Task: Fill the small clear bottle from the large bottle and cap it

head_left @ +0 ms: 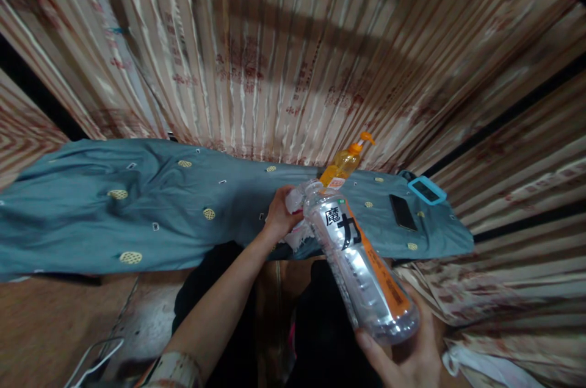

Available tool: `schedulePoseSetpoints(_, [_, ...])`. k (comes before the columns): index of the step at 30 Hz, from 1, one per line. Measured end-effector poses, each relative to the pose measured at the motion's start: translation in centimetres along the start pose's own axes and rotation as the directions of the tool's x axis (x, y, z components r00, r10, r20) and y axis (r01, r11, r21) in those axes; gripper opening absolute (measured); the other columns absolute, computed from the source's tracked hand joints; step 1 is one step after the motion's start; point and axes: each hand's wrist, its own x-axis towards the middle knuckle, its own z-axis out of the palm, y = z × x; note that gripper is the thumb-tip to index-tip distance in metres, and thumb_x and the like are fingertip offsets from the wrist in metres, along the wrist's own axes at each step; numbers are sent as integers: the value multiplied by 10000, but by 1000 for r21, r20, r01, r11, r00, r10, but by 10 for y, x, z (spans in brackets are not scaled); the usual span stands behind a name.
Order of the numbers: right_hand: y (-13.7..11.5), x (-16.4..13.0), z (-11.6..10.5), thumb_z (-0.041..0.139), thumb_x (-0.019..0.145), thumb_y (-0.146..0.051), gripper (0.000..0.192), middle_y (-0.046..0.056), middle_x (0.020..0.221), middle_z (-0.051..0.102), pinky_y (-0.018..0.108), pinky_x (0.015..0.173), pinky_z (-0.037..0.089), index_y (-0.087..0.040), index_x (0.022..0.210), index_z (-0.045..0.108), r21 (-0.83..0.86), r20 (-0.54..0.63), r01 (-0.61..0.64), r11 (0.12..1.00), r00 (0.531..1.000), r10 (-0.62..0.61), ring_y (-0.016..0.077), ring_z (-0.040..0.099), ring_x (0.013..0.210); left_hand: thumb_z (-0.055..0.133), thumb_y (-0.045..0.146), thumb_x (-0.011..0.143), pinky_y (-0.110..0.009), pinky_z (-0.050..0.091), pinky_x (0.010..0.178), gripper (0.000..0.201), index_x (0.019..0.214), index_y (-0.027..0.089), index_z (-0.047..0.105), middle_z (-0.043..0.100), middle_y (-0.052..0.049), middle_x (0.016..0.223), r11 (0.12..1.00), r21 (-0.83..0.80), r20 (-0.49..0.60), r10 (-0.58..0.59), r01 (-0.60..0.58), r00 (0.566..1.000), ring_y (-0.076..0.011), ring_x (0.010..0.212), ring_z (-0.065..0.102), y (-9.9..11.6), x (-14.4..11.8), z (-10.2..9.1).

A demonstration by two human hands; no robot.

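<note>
The person stands or sits before a low surface covered with a blue-grey sheet point(151, 217), which has small yellow round patterns and little white squares on it. The sheet lies in soft folds and reaches from the left edge of the view to the right, where its corner ends near a striped cloth. Behind the sheet hangs a curtain point(284, 58) with beige and brown stripes and some red printed marks; it fills nearly the whole background and bends around on both sides. The right hand point(407, 354) holds a clear plastic bottle point(361, 266) from below, with the fingers curled around its bottom. The bottle is tilted, its mouth pointing away toward the sheet, and it carries an orange and white label with black characters. The left hand point(279, 214) is closed on a crumpled white cloth point(297, 217) and presses it against the neck of the bottle; the thumb and fingers grip the cloth tightly. Just behind the bottle stands a pump bottle point(345, 162) with yellow liquid and an orange pump head, on the sheet. To the right lie a dark phone point(403, 212) and, near it, a device in a light blue case point(426, 190), both flat on the sheet. Below, the floor point(55, 321) is brown, and a white cable point(94, 357) lies at the lower left.
</note>
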Motion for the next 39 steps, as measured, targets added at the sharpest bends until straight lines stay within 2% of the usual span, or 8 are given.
schedulePoseSetpoints(15, [-2, -2, -1, 826, 569, -616, 915, 140, 1305, 568, 508, 1079, 368, -222, 1310, 463, 49, 10, -27, 998, 1000, 27, 375, 533, 1240, 784, 76, 596, -417, 526, 983, 556, 1106, 179, 588, 696, -81, 1145, 1000, 25, -2, 2, -2, 1000, -276, 1086, 672, 2, 1, 0])
schedulePoseSetpoints(21, [-8, -2, 0, 809, 563, -605, 899, 145, 1248, 601, 474, 1037, 395, -187, 1290, 484, 13, -17, -13, 1000, 1000, 13, 360, 573, 1174, 793, 119, 608, -414, 525, 974, 543, 1103, 193, 585, 696, -68, 1125, 1000, 6, 2, 10, -10, 1000, -259, 1059, 670, 1, 1, 0])
schedulePoseSetpoints(33, [-6, -2, 0, 820, 543, -623, 927, 134, 1230, 608, 447, 979, 407, -198, 1297, 487, 19, -17, -29, 999, 999, 29, 356, 564, 1162, 784, 124, 597, -425, 522, 982, 554, 1109, 192, 581, 692, -67, 1133, 1000, 16, 8, -5, 5, 1000, -270, 1074, 666, 0, 2, 0])
schedulePoseSetpoints(39, [-7, -3, 1, 823, 550, -615, 914, 136, 1232, 614, 465, 1020, 391, -199, 1291, 485, 33, -19, -14, 999, 1000, 15, 357, 566, 1174, 780, 134, 612, -437, 516, 993, 539, 1111, 175, 582, 692, -91, 1156, 999, 31, 17, -7, 7, 1000, -281, 1092, 664, 2, 1, -1])
